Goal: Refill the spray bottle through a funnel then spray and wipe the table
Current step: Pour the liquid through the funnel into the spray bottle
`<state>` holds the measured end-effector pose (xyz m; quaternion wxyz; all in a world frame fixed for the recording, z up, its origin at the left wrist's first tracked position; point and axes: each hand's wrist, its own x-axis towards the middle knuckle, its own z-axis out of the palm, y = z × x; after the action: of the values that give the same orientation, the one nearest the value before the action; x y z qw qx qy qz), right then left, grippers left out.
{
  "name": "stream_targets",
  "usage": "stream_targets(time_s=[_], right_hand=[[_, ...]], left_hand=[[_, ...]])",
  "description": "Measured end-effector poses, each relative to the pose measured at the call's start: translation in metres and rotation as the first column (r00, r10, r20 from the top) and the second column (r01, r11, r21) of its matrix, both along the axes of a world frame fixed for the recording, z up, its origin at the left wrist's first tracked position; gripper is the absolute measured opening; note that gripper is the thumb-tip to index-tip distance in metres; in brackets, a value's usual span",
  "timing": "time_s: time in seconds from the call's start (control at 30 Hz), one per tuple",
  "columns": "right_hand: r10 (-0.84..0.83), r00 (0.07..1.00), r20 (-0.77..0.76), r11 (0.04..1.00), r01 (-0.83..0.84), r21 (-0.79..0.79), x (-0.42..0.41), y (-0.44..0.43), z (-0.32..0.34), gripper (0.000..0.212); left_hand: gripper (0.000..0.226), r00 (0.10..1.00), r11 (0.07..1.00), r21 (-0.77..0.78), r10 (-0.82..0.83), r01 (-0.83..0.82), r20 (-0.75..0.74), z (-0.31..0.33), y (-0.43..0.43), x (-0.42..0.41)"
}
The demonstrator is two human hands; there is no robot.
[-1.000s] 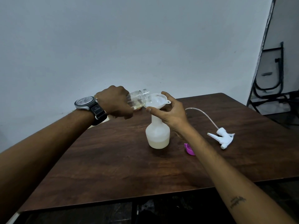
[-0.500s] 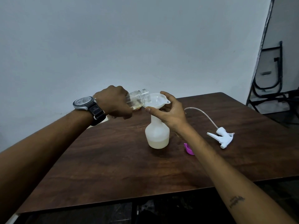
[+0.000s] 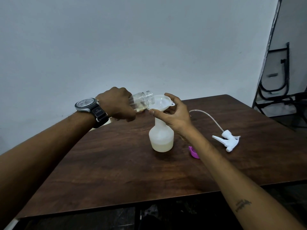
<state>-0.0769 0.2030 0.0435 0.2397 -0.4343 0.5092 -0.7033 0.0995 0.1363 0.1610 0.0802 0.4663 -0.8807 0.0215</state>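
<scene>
The jar [image 3: 142, 101] is clasped in the left grip [image 3: 116, 103], tipped almost level, mouth over the funnel [image 3: 160, 103], whose rim is pinched by the right grip [image 3: 176, 113]. The bottle [image 3: 161, 136] stands on the counter [image 3: 116, 163], partly filled. The jar's base should be raised slowly, the funnel steadied.

The only readable text is "OMEGA", printed on the watch strap [image 3: 98, 112] at the left wrist.

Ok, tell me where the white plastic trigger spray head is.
Head view: the white plastic trigger spray head lies at the right of the dark wooden table, right of the small purple cap.
</scene>
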Motion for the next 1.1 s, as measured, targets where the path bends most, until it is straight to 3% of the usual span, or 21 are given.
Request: stream_targets(time_s=[1.1], right_hand=[[-0.020,1.000,-0.021,1.000,0.020,-0.007,-0.0001,-0.0028,-0.0020,0.086]], left_hand=[[0.038,1.000,1.000,-0.010,0.006,-0.006,0.012,0.0003,0.0002,0.0001]])
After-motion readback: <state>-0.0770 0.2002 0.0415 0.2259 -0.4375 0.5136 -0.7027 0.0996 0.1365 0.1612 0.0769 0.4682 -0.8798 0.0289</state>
